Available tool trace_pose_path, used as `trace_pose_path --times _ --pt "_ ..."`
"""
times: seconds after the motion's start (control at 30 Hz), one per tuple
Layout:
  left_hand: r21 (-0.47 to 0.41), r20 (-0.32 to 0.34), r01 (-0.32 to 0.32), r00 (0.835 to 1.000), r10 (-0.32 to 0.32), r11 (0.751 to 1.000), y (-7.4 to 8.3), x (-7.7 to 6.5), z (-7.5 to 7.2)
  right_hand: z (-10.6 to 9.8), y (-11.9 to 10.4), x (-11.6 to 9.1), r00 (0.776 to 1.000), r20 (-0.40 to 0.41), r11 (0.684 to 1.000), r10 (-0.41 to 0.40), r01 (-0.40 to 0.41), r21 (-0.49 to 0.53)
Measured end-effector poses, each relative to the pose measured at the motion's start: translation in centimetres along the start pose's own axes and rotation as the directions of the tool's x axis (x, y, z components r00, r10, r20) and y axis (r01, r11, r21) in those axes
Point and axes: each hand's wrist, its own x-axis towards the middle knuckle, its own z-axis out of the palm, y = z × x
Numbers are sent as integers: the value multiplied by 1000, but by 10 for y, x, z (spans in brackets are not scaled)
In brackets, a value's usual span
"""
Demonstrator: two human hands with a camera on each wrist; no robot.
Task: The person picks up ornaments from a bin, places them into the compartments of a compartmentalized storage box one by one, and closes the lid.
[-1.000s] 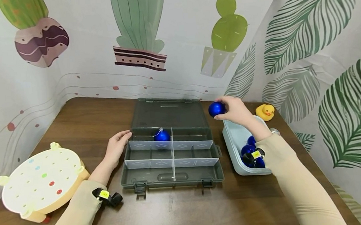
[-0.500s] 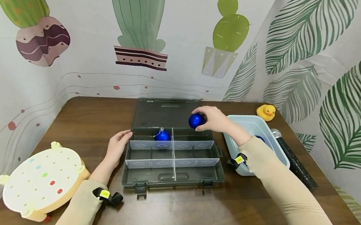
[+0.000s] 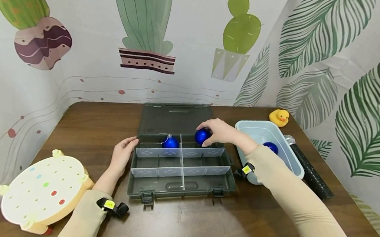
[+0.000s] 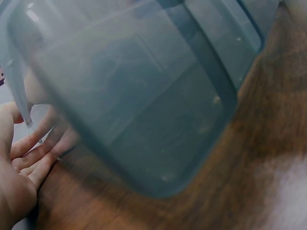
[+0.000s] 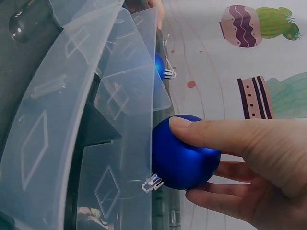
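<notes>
My right hand (image 3: 219,131) grips a shiny blue Christmas bauble (image 3: 202,136) between thumb and fingers, low over the back right compartment of an open grey plastic case (image 3: 192,193). In the right wrist view this bauble (image 5: 184,155) overlaps the translucent divider (image 5: 112,191), its silver cap pointing down and left. A second blue bauble (image 3: 170,142) sits in the back left compartment with its cap upward. My left hand (image 3: 123,153) rests with fingertips at the case's left side; in the left wrist view its fingers (image 4: 36,151) extend along the smoky plastic wall.
A light blue bin (image 3: 295,158) holding a blue bauble (image 3: 271,147) stands to the right, partly behind my sleeve. Past it are a microphone (image 3: 309,170) and a yellow rubber duck (image 3: 279,117). A round white pegboard toy (image 3: 45,189) lies left.
My right hand has carried the bauble left from beside the bin and lowered it to the back right compartment. My left hand stays at the case's side.
</notes>
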Motion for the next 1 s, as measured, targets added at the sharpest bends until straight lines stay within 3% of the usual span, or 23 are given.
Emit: trace_pose_path --times 0.63,1.0 --pt "27 1 -11 1000 11 1000 1 0 0 6 -2 12 996 77 999 35 -35 5" --pt "21 3 -4 1000 3 1000 -1 2 0 10 -1 15 997 68 1000 24 -24 5"
